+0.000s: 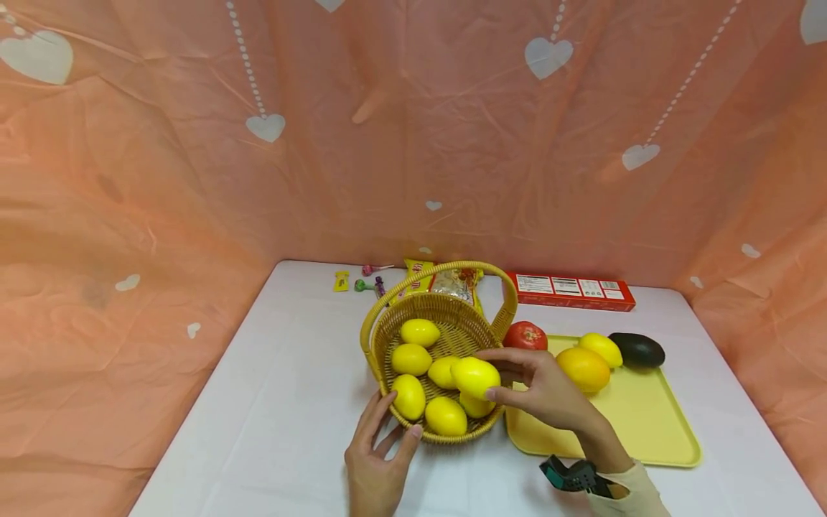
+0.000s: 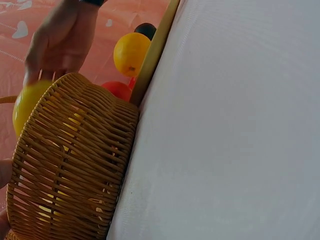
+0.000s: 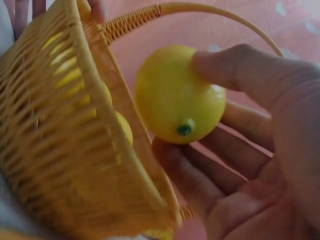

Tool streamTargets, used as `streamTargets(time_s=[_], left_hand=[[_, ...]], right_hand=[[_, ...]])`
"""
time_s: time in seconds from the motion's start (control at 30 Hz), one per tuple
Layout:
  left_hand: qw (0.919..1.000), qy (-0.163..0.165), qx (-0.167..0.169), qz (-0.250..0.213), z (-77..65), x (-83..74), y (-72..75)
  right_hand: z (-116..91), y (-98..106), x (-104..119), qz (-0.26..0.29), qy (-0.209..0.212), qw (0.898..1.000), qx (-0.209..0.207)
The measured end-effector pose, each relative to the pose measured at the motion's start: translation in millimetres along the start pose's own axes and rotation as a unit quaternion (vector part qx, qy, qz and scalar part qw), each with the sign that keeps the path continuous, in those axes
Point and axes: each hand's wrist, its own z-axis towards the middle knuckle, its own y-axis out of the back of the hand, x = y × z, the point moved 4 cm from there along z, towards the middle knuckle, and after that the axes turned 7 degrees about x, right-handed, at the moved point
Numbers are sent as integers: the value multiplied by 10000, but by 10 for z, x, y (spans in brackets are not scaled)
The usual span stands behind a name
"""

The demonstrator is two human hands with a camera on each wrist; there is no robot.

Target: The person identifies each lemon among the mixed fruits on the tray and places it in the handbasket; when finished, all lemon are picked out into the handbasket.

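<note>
A wicker basket with a tall arched handle stands on the table with several yellow lemons inside. Over its right side my right hand pinches another lemon between thumb and fingers, just above the rim and the lemons below. In the right wrist view the green tip of that lemon shows. My left hand holds the basket's near left rim, thumb and fingertips on the wicker. Only its fingertips come into the left wrist view, at the left edge.
Right of the basket lies a yellow tray with a lemon, an orange-yellow fruit and a dark oval fruit. A red fruit sits by its corner. Behind are a red box, a yellow snack bag and small candies.
</note>
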Motion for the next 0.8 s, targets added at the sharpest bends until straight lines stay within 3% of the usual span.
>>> streamTargets(time_s=[0.2, 0.37, 0.63, 0.8], left_hand=[[10000, -34, 22, -25, 2, 1, -12], [10000, -67, 32, -31, 8, -7, -17], [10000, -10, 40, -23, 11, -11, -17], [10000, -13, 9, -29, 2, 4, -8]], right_hand=[[251, -179, 23, -814, 25, 9953, 517], [392, -248, 78, -1617, 52, 9848, 633], [483, -249, 133, -2617, 11, 9651, 113], [401, -205, 116, -2532, -3, 9672, -194]])
